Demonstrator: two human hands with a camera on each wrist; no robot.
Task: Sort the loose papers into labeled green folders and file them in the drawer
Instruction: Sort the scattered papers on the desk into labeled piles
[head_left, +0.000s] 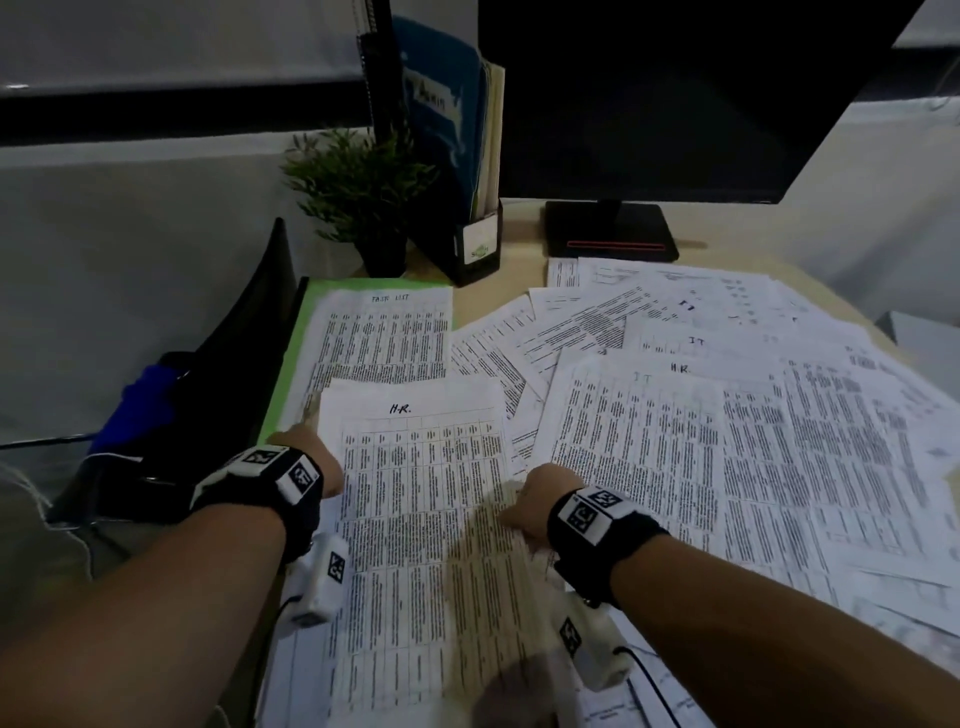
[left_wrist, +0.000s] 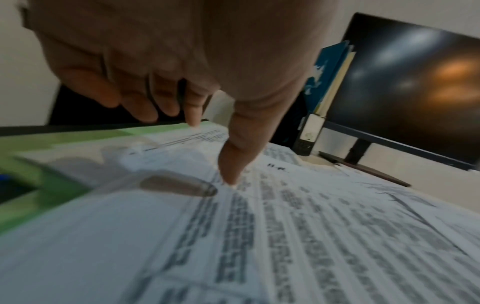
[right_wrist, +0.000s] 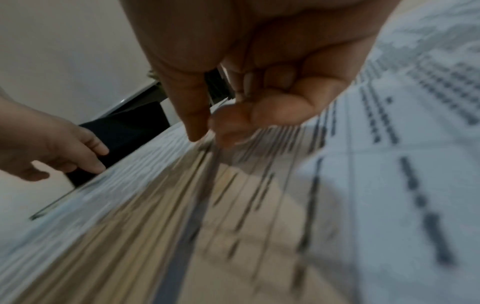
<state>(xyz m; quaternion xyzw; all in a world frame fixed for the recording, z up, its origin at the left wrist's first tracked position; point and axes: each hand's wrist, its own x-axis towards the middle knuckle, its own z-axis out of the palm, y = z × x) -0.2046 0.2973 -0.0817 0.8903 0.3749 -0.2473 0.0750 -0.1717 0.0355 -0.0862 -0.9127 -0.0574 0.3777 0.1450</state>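
A printed sheet headed "H.R." lies in front of me, overlapping a green folder that carries a "Task List" sheet. My left hand sits at the H.R. sheet's left edge. Its thumb presses straight down on the sheet while the other fingers hang loosely above the folder. My right hand pinches the H.R. sheet's right edge between thumb and forefinger and lifts that side slightly. Loose printed papers marked "IT" and "H.R." lie spread across the right of the desk.
A dark monitor on its stand fills the back. A small potted plant and a black file holder with a blue folder stand at the back left. A black tray borders the green folder's left side.
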